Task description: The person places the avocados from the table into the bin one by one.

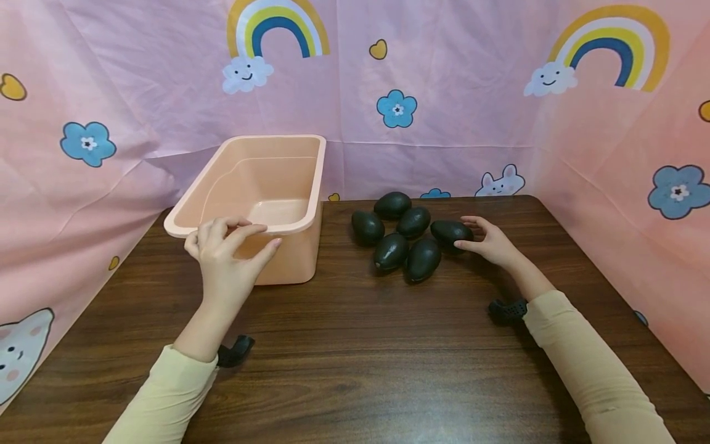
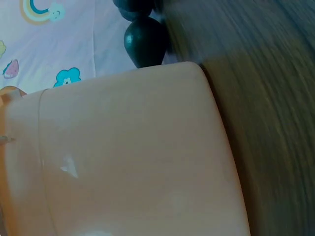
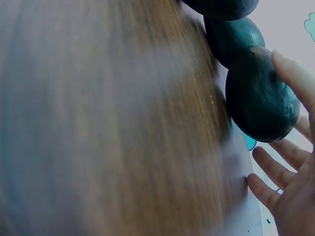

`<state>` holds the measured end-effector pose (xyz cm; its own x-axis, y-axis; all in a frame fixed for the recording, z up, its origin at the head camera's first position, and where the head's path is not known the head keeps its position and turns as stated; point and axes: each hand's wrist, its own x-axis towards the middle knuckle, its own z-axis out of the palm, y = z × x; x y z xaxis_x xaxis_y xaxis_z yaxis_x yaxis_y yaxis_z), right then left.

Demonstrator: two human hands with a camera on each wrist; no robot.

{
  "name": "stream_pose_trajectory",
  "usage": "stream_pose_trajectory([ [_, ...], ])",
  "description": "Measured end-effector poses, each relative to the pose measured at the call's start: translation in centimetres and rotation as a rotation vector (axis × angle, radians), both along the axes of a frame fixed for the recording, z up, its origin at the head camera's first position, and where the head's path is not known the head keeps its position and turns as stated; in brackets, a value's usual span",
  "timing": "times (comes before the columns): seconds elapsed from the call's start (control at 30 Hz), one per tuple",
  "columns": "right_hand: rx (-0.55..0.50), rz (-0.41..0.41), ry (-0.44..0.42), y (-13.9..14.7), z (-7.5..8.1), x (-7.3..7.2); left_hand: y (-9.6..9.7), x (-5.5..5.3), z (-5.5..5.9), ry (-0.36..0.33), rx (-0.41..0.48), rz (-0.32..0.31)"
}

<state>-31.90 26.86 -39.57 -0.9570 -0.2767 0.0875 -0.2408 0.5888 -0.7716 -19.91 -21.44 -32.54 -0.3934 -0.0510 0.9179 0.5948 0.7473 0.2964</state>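
Bright, soft light in the head view, pale glare on the dark brown wood-grain table [image 1: 421, 394]! Wrist views run dimmer, bluish: the right smears that grain, the left catches white glints on the peach rectangular plastic bin [image 2: 128, 152].

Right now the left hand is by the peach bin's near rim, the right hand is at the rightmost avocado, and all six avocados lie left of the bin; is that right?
The side is wrong: the head view shows all six avocados lying to the right of the bin. The rest stands.
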Motion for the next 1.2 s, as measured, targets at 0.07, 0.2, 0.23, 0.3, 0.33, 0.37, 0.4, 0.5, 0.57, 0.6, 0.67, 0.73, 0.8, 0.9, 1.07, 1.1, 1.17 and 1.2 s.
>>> stream_pose_trajectory([
  [0.07,0.002,0.001,0.002,0.0,0.0,0.0,0.1,0.0,0.2,-0.022,0.025,-0.005],
  [0.2,-0.014,0.008,0.005,0.0,0.0,-0.1,0.2,0.2,0.6,-0.082,0.046,0.003],
  [0.23,-0.019,0.01,0.004,0.0,0.1,-0.1,0.3,0.2,0.7,-0.096,0.051,0.003],
  [0.3,-0.021,0.012,0.004,0.0,0.1,-0.1,0.3,0.3,1.0,-0.127,0.054,0.011],
  [0.33,-0.019,0.013,0.002,-0.1,0.1,-0.1,0.4,0.4,1.1,-0.141,0.054,0.014],
  [0.37,-0.017,0.013,0.0,-0.1,0.1,-0.1,0.4,0.4,1.2,-0.154,0.055,0.018],
  [0.4,-0.015,0.012,-0.003,-0.1,0.1,-0.1,0.4,0.4,1.3,-0.166,0.06,0.02],
  [0.5,-0.011,0.013,-0.01,-0.1,0.1,-0.1,0.4,0.4,1.4,-0.193,0.071,0.031],
  [0.57,-0.011,0.015,-0.011,-0.2,0.1,-0.1,0.4,0.4,1.5,-0.207,0.072,0.039],
  [0.6,-0.01,0.014,-0.011,-0.2,0.1,-0.2,0.3,0.4,1.5,-0.214,0.072,0.043],
  [0.67,-0.008,0.015,-0.012,-0.3,0.1,-0.2,0.3,0.4,1.6,-0.226,0.074,0.051],
  [0.73,-0.005,0.015,-0.013,-0.3,0.0,-0.2,0.3,0.5,1.6,-0.237,0.076,0.056],
  [0.8,-0.002,0.014,-0.018,-0.3,0.0,-0.2,0.3,0.5,1.7,-0.244,0.079,0.059],
  [0.9,-0.005,0.013,-0.025,-0.4,0.0,-0.2,0.3,0.6,1.8,-0.254,0.083,0.061],
  [1.07,-0.005,0.012,-0.024,-0.5,0.0,-0.4,0.4,0.7,2.1,-0.275,0.089,0.058],
  [1.1,-0.005,0.012,-0.024,-0.5,0.1,-0.4,0.4,0.7,2.1,-0.282,0.092,0.057],
  [1.17,0.001,0.014,-0.024,-0.5,0.1,-0.4,0.4,0.7,2.2,-0.293,0.097,0.058],
  [1.2,0.005,0.018,-0.024,-0.6,0.1,-0.4,0.4,0.8,2.3,-0.299,0.097,0.06],
])
